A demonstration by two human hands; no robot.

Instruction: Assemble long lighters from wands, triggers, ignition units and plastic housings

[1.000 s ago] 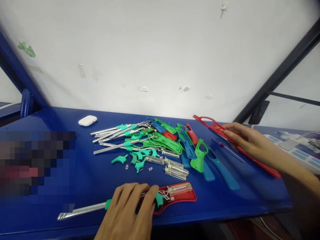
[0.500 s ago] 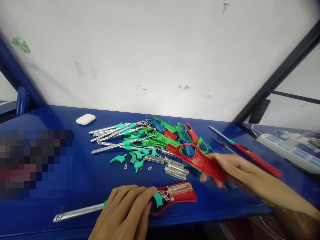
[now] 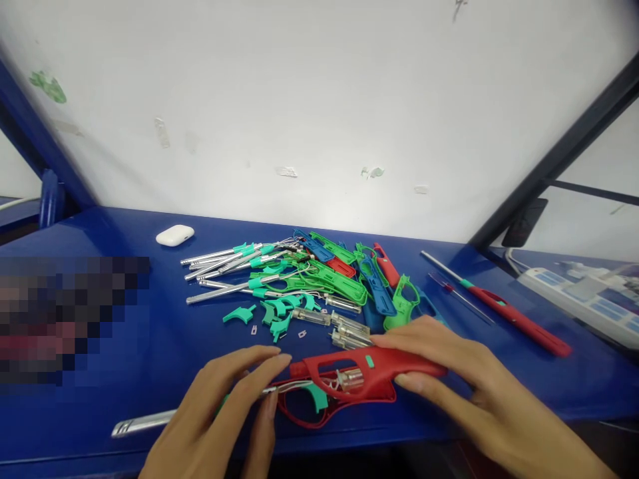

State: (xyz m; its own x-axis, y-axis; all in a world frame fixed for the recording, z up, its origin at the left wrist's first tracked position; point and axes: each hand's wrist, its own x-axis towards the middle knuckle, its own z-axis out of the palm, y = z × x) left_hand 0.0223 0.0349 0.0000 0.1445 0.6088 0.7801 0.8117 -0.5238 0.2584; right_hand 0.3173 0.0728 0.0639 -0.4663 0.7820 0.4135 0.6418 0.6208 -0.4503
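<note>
Near the front edge of the blue table lies a red lower shell [image 3: 383, 392] holding a green trigger [image 3: 318, 398], white wires and a clear fuel tank [image 3: 351, 379]. My left hand [image 3: 224, 399] closes on the metal-tube part [image 3: 144, 423] at the shell's left end. Its palm hides the middle of the tube. My right hand [image 3: 449, 372] grips a second red shell half [image 3: 394, 364] by its right end, fingers on top and thumb below. This half hangs tilted over the lower shell, partly covering the tank.
Behind the hands are metal tubes [image 3: 214, 291], loose green triggers [image 3: 239, 314], clear tanks [image 3: 312, 316] and coloured shells [image 3: 339, 283]. A white case [image 3: 174, 235] sits back left; a complete red lighter [image 3: 519, 319], screwdriver [image 3: 462, 297] and power strip [image 3: 574, 299] are right.
My right hand has brought the red shell half down and left, turned outer side up, over the lower shell. My left hand has shifted slightly left, uncovering more of the lower shell.
</note>
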